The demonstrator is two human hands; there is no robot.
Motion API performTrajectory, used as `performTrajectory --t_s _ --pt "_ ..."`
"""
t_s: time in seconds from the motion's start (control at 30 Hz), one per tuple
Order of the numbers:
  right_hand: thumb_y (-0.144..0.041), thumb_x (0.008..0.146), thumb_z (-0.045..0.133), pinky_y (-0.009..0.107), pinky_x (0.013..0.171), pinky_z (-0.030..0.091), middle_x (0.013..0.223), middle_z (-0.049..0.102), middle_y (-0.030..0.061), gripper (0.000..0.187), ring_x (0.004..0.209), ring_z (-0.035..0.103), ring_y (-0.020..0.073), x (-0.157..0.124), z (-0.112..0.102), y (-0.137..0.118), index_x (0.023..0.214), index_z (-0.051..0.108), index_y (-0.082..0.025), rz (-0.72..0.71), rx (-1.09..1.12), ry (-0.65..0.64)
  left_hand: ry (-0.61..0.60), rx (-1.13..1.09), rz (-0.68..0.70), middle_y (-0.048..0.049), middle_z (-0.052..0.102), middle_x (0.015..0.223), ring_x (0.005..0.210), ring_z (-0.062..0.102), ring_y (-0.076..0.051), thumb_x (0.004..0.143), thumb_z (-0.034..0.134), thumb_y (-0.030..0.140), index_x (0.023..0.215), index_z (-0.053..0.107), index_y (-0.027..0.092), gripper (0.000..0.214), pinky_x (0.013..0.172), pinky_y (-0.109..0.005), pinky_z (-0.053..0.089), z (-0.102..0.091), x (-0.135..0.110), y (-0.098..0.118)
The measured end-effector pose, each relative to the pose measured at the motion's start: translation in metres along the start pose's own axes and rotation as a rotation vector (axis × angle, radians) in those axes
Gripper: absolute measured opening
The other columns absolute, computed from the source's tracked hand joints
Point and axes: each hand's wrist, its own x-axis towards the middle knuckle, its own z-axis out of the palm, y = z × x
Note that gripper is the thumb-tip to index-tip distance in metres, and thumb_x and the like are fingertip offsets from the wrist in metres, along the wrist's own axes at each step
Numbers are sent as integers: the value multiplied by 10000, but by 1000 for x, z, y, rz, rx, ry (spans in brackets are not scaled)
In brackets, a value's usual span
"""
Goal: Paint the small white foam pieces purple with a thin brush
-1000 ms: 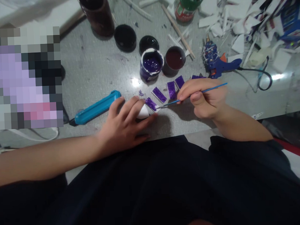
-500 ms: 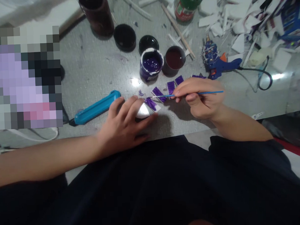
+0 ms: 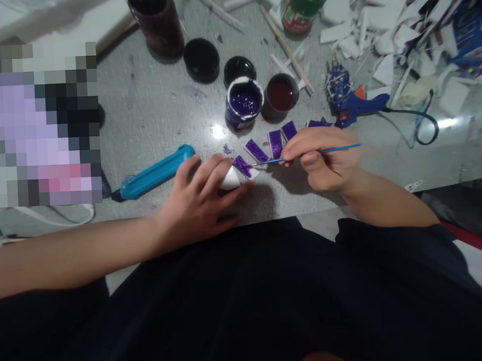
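My right hand is closed in a pinch on a thin blue-handled paintbrush. The brush tip meets a small strip that is purple over most of its face and white at its lower right end. My left hand lies on the table with fingers spread, its fingertips close to that strip. Between its thumb and forefinger shows a white piece, partly covered by the fingers. Other purple strips, such as one and another, lie just beyond the brush.
An open jar of purple paint stands past the strips, beside a cup of dark reddish liquid. A blue utility knife lies left. A blue glue gun and white scraps are at right. A pixelated patch hides the far left.
The brush tip has moved down and to the right along the strip, toward its white end. The right hand has tilted slightly. My left hand stays in place.
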Motion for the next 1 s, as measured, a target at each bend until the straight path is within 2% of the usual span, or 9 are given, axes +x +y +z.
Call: performTrajectory --t_s 0.13,0.3,0.43,0.53,0.7,0.87,1.0 --pt "-371 1216 647 295 695 667 862 855 5 271 734 823 166 1 -1 0 1128 889 -286 -5 -2 36 -1 -3 -4 -198 597 1794 1647 592 -497 1036 873 569 1853 494 382 919 1353 -773 464 0 0 0" --pt "-377 1204 676 294 674 648 863 853 9 250 732 817 167 6 -2 -2 1109 883 -275 -38 -2 -41 19 12 10 -216 606 1781 1651 599 -489 1044 869 576 1854 487 358 922 1347 -758 479 1 0 -1" --pt "-397 1211 661 295 647 632 828 831 5 284 706 802 166 4 -3 -1 1097 892 -277 -14 38 23 23 10 10 -220 605 1784 1657 594 -486 1051 865 558 1847 503 352 899 1359 -757 465 1 0 -1" --pt "-381 1199 678 304 651 625 837 833 4 256 719 802 170 1 -3 2 1105 894 -279 -13 16 10 4 15 9 -211 598 1796 1674 579 -480 1066 843 562 1848 502 358 877 1375 -747 453 0 -1 -1" --pt "-390 1219 632 292 609 594 811 800 -11 292 663 755 152 0 -3 3 1113 884 -286 -32 44 70 -26 -8 -6 -201 592 1807 1663 575 -499 1024 893 545 1863 480 379 949 1382 -773 437 -3 -1 -1" --pt "-391 1205 664 304 615 592 806 804 5 276 669 761 165 0 -4 1 1070 874 -272 -14 39 37 -28 -42 -6 -202 579 1820 1663 565 -513 1037 891 517 1862 486 365 931 1395 -797 415 -5 0 -1" --pt "-443 1204 667 333 610 604 800 804 3 278 650 748 183 -5 -3 5 1088 886 -320 29 59 106 -22 -46 -6 -209 570 1831 1677 563 -512 1042 888 529 1863 481 368 931 1393 -794 414 -3 -1 -1"
